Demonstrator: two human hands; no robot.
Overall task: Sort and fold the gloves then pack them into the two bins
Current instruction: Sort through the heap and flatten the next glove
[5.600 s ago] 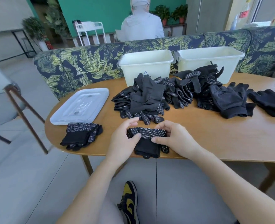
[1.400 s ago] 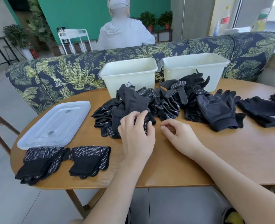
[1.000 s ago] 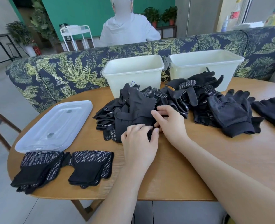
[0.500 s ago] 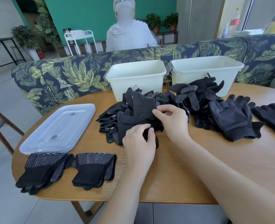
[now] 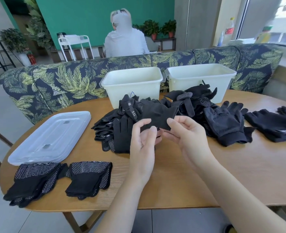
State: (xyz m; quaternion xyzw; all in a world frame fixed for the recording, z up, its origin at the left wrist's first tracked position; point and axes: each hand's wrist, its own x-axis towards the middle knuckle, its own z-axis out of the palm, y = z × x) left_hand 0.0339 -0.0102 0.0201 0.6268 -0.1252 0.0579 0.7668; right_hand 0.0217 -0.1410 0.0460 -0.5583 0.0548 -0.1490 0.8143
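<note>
A heap of black gloves [image 5: 122, 130] lies mid-table in front of two pale bins, the left bin [image 5: 132, 81] and the right bin [image 5: 201, 74]. My left hand [image 5: 143, 142] and my right hand [image 5: 184, 133] both pinch the edge of one black glove [image 5: 157, 113] lifted off the heap. Two folded dotted gloves lie at the front left, one [image 5: 33, 180] beside the other [image 5: 88, 177]. More black gloves [image 5: 226, 123] spread to the right of the heap.
A clear plastic lid [image 5: 49, 137] rests on the left of the round wooden table [image 5: 239, 174]. A leaf-patterned sofa [image 5: 63, 81] curves behind the bins. Further black gloves [image 5: 273, 125] lie at the far right. A person sits beyond the sofa, back turned.
Earlier I set a folded dotted glove at the front left. Since then both hands reached into the heap and lifted one black glove by its edge.
</note>
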